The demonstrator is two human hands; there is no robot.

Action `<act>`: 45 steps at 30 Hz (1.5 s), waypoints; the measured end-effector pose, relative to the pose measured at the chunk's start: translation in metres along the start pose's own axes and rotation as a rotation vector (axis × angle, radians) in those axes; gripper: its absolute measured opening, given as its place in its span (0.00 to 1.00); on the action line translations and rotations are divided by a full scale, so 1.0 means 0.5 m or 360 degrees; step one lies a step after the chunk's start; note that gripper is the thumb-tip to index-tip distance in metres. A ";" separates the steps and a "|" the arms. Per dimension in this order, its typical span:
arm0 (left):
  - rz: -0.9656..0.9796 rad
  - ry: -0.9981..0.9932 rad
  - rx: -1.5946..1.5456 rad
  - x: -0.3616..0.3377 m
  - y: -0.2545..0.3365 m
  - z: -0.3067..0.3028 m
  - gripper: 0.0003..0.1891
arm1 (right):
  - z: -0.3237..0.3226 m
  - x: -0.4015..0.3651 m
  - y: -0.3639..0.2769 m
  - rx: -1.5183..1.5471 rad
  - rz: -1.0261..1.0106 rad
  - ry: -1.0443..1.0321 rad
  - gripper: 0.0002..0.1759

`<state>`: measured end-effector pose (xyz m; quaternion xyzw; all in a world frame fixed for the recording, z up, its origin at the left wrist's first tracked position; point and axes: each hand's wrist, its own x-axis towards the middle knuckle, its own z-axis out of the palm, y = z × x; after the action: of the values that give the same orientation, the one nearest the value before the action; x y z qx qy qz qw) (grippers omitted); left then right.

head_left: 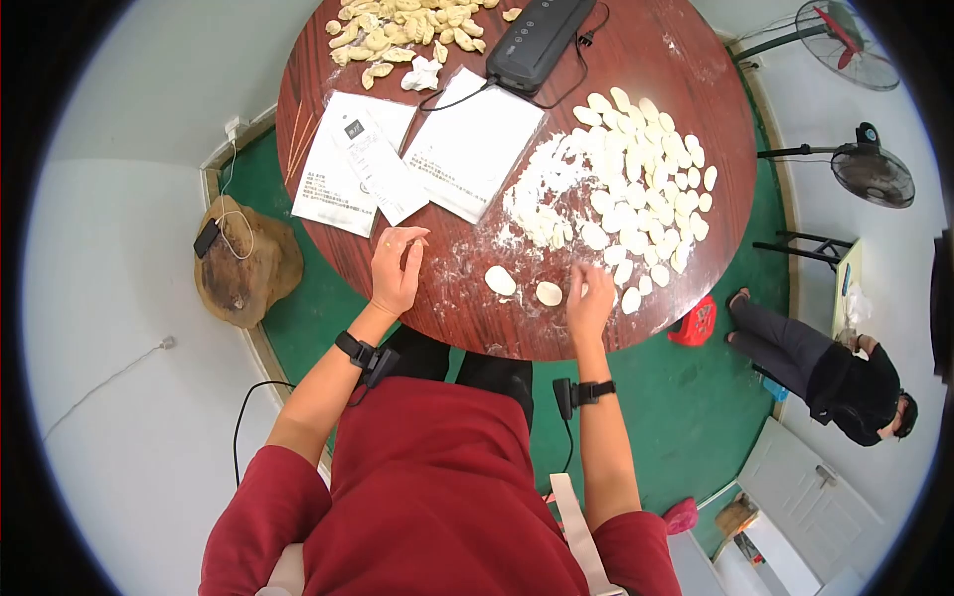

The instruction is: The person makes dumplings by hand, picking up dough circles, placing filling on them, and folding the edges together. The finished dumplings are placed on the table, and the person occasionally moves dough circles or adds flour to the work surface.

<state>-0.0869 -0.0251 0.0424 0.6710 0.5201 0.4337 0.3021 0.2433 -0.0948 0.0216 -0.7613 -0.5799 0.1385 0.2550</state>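
Observation:
My left hand [397, 273] hovers over the front left of the round table, its fingers stretched out and the thumb apart, with nothing in it. Below the flour patch, my right hand [593, 300] reaches down with bent fingers and thumb around a pale dough wrapper [584, 290], partly hidden by the fingers. Two round dough wrappers lie between my hands: one on the left [500, 280] and a smaller one [549, 293] beside my right hand. Many more flattened wrappers [636, 214] spread over the right side of the table, next to loose white flour [537, 194].
Filled dumplings [407, 30] lie at the far left, near a crumpled tissue [421, 74]. A black sealing machine [537, 45] with a cable stands behind white printed bags [472, 144]. A red stool [694, 323] is at the right edge; a person [835, 372] stands farther right.

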 end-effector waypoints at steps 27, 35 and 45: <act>0.0152 -0.1164 0.0486 0.010 0.021 0.226 0.12 | 0.160 0.035 -0.012 -0.0487 0.0033 0.0135 0.35; -0.0102 -0.1339 0.0261 0.019 0.038 0.221 0.11 | 0.146 0.039 0.009 0.0035 0.0149 0.0498 0.22; -0.0292 -0.1266 -0.0043 0.015 0.068 0.237 0.04 | 0.098 0.061 0.035 0.1216 0.0679 0.0772 0.26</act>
<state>0.0348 -0.0216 0.0212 0.7332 0.4146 0.1185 0.5258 0.2416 -0.0578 -0.0263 -0.7254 -0.2431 0.2089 0.6091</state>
